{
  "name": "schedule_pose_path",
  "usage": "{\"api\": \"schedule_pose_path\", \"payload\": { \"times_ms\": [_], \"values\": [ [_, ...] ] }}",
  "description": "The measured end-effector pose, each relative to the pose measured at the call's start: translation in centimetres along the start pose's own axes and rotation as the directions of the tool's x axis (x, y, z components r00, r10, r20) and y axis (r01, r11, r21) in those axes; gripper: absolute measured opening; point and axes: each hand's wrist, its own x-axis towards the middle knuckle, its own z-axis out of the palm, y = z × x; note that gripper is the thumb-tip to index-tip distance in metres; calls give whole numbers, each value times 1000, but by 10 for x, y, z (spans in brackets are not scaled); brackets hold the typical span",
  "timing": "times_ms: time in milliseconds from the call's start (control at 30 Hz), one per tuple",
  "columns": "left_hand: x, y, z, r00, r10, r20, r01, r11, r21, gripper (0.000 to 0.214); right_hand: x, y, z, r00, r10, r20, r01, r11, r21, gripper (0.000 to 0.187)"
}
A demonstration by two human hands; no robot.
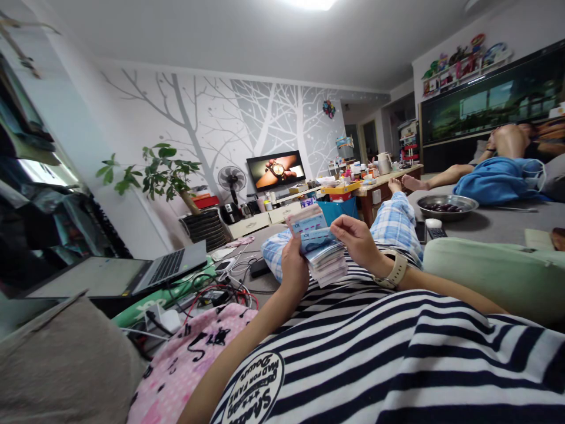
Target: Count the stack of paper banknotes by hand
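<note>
A thick wad of blue-and-pale banknotes (pixel 325 254) is bent over in front of my striped shirt. My left hand (pixel 295 264) is closed around its left side, with the thumb against the face of the notes. The thumb and fingers of my right hand (pixel 359 240) pinch the right edge of the upper blue note. A light-coloured watch (pixel 392 270) is on my right wrist. The print on the notes is too small to read.
To my left lie an open laptop (pixel 165 268), tangled cables (pixel 220 291) and a pink cloth (pixel 207 347). On the right are a green cushion (pixel 481 271), a metal bowl (pixel 446 215) of dark fruit and another person's legs (pixel 441 178). A cluttered table (pixel 364 189) stands ahead.
</note>
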Motion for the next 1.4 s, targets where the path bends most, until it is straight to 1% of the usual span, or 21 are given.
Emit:
{"api": "schedule_pose_path", "payload": {
  "times_ms": [133,267,333,400,500,633,767,900,1000,1067,1133,1200,1300,1400],
  "values": [
    [4,-4,2,1000,-27,-12,26,997,-67,23,-1,0,0,1000,3,8,-3,999,38,39],
    [3,-2,2,999,-12,-36,12,1000,1,24,-2,2,0,999,18,47,-22,996,88,40],
    [2,-2,1,999,-2,-40,3,1000,17,23,-1,3,0,999,22,43,-25,996,84,38],
    [3,-5,0,1000,-7,-21,6,1000,-29,20,-1,3,0,999,27,18,-28,998,60,35],
    [7,-15,-2,998,-44,37,50,982,-182,20,1,4,0,998,52,-29,-50,998,42,30],
    [12,-26,-4,995,-65,79,83,966,-245,31,3,7,0,992,114,-52,-108,989,98,31],
    [15,-31,-6,994,-43,103,70,960,-270,30,4,8,-1,994,110,-29,-109,993,49,35],
    [16,-33,-6,992,-34,123,65,965,-254,28,4,6,-2,994,109,-24,-109,994,17,40],
    [14,-29,-5,994,-36,102,58,974,-219,24,3,4,-1,994,100,-33,-100,995,13,41],
    [12,-23,-5,998,-15,68,26,988,-154,21,3,4,-1,996,84,-40,-84,996,8,41],
    [9,-16,-5,999,30,23,-28,997,-69,22,3,3,-1,997,72,-40,-72,997,6,41],
    [7,-10,-5,998,56,6,-56,998,7,22,2,2,0,997,64,-31,-64,998,10,41],
    [3,-5,-6,997,81,4,-81,994,71,22,1,2,-1,999,47,-13,-47,999,15,41],
    [2,-4,-6,995,101,12,-102,990,102,22,1,2,-1,999,36,0,-36,999,18,40]
  ]
}}
